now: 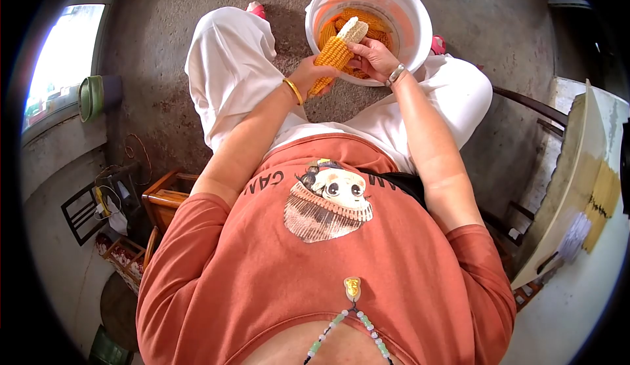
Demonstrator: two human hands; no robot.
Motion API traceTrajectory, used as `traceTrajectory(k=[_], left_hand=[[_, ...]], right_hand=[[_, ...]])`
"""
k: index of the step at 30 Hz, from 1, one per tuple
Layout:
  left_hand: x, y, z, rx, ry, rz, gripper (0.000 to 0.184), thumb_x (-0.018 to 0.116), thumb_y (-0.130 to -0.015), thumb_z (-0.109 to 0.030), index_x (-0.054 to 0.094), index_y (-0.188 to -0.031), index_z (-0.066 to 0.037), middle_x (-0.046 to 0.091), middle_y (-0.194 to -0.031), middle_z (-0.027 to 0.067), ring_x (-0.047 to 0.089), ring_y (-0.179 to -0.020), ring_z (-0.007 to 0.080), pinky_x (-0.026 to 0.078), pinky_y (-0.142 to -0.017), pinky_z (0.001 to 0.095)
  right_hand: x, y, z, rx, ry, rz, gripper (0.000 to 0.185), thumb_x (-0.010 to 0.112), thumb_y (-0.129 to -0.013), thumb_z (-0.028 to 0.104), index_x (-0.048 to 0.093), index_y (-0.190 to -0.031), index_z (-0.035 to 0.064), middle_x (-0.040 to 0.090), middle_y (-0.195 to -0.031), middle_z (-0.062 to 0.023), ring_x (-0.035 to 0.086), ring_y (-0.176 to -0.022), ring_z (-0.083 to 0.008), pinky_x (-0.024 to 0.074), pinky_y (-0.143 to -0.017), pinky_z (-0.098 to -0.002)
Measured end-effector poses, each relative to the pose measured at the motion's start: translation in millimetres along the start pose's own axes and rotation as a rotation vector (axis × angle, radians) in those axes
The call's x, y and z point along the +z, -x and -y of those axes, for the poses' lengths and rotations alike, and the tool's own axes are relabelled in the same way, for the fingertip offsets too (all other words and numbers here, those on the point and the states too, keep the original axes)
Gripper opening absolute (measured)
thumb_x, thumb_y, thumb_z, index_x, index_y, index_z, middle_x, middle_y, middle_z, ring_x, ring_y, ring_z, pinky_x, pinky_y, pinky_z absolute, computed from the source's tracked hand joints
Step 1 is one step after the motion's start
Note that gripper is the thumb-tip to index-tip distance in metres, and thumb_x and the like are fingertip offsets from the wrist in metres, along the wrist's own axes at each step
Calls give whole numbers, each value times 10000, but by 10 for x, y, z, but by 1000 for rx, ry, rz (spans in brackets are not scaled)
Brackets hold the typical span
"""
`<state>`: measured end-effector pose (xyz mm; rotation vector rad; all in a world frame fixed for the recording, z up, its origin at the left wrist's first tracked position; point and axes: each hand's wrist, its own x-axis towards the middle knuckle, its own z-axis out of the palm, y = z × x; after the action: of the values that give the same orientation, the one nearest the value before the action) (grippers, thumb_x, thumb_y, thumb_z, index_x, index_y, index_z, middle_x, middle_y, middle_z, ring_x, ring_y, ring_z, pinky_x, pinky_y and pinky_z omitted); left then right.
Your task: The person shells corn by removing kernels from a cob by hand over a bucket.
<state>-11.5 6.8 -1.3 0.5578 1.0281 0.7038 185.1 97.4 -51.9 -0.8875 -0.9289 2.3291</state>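
An ear of dried corn (333,55) is held slantwise over the near rim of a white bucket (420,20). Yellow kernels cover its lower part, while its upper end is a bare, pale cob. My left hand (310,75), with a gold bangle at the wrist, is wrapped around the kernel-covered lower end. Bent fingers and thumb of my right hand (375,59) press against the ear where kernels meet bare cob; a silver band circles that wrist. Several more yellow corn ears (367,22) lie inside the bucket, partly hidden behind the hands.
The bucket stands on a grey concrete floor (170,43) between my knees in white trousers (226,63). Wooden furniture (172,198) is close on my left, below a bright window (65,57). To my right is a pale board (558,194).
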Motion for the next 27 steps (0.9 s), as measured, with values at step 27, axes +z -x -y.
traceTrajectory(k=[27], left_hand=[[16,-23,19,149,-229,-102,349,692,-716,-120,539,-1010,-10,546,-690,37,499,-446,105,388,-385,235]], right_hand=[[248,152,198,79,-94,-47,332,571,-922,166,486,-1206,17,579,-1151,-80,597,-1030,-170,554,-844,-291]])
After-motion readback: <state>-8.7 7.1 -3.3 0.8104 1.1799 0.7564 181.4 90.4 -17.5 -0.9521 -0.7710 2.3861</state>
